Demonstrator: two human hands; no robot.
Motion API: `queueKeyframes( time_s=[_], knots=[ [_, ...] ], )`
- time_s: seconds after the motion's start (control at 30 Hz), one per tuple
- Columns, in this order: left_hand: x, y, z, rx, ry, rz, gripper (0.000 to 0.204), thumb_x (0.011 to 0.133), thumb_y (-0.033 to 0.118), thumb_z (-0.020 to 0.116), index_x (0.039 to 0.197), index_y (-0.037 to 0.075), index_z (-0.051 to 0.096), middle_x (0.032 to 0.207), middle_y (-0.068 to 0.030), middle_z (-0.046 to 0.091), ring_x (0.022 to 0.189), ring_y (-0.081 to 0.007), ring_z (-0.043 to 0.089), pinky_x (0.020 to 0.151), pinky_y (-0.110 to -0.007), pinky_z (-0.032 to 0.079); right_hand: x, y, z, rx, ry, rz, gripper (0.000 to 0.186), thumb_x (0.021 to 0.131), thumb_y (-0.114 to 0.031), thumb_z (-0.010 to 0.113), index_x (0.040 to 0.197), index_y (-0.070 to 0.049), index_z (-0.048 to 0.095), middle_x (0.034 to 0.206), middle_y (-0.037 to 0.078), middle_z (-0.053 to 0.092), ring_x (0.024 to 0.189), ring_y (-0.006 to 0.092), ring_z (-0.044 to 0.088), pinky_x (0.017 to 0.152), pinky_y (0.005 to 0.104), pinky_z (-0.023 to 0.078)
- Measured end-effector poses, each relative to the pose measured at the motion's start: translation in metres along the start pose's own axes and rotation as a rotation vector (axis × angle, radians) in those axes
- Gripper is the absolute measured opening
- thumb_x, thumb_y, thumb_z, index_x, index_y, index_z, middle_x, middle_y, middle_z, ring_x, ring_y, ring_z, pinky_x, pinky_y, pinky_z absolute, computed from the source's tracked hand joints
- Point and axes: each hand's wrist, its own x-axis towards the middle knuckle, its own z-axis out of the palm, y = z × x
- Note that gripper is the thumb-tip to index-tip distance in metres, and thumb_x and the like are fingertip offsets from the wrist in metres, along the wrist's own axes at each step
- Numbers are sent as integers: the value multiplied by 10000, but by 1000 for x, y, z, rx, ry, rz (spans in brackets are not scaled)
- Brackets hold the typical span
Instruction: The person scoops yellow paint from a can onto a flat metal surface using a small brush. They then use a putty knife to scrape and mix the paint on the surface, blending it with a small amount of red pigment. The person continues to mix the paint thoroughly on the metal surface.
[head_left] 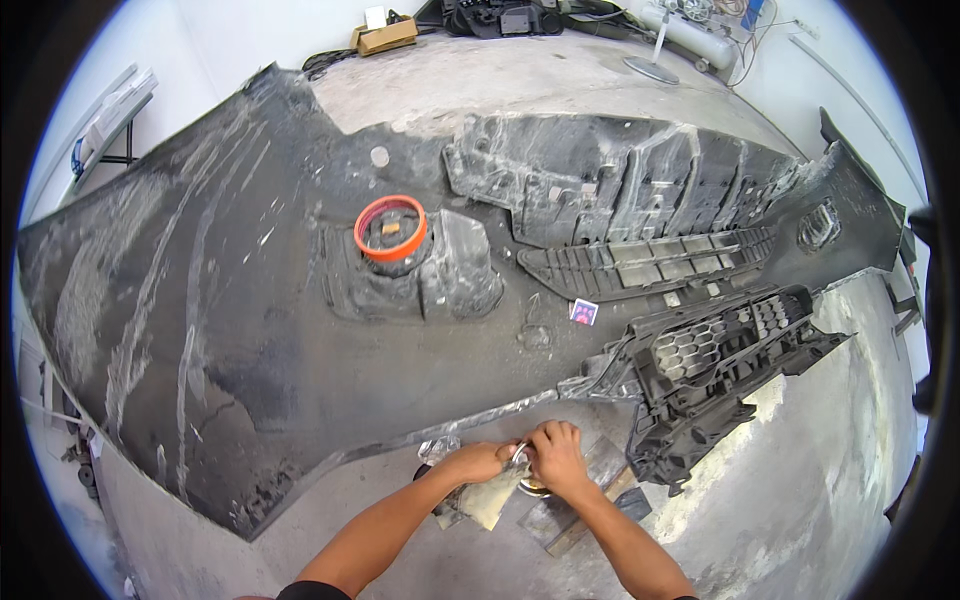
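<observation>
The small silvery ring (520,453) was at the lower centre of the head view, between the person's two hands. The left hand (485,462) was narrow, its fingertips gathered on the ring's left side; the right hand (557,457) pinched it from the right with curled fingers (the exact grip was partly hidden by the knuckles). Bare forearms came in from the lower edge.

Below the hands, a pale yellowish sheet (487,503) lay just left of a round tin (535,488), which was partly covered by the right hand. Farther right, near the lower edge, a wooden strip (575,535) rested on the grey floor (850,400).

A big scuffed dark bumper (290,360) filled the left and middle of the frame. On its upper middle part sat an orange ring (390,256), and a small square packet (583,312) lay near the centre. A black honeycomb grille (690,352) stood right of centre, and a cardboard box (388,37) was at the top, left of the middle.
</observation>
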Motion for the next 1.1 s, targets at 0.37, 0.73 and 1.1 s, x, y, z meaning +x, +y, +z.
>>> queueKeyframes(
  time_s=[0.37,0.73,1.1],
  knots=[
    [-9,15,8,103,53,-119,618,1086,419,249,1297,12,663,1319,-285,642,1227,-444,615,1064,-502,459,9,-7,-21,87,-3,-96,224,820,-120,763,1012,-95,649,1062,109,589,1044,347,539,925,489,385],
    [-28,-8,11,-66,38,-89,658,1072,615,374,1452,125,597,1446,-223,600,1329,-379,574,1131,-435,418,-7,-19,-75,97,194,-101,184,800,-105,794,959,-137,707,943,58,614,945,295,568,847,437,419],
    [-73,-57,63,-352,383,-31,713,1072,612,380,1352,14,648,1341,-243,664,1260,-372,624,1076,-417,448,-197,-49,-129,-82,470,235,221,725,-22,815,871,-158,719,876,0,643,909,249,572,853,399,403]
  ],
)
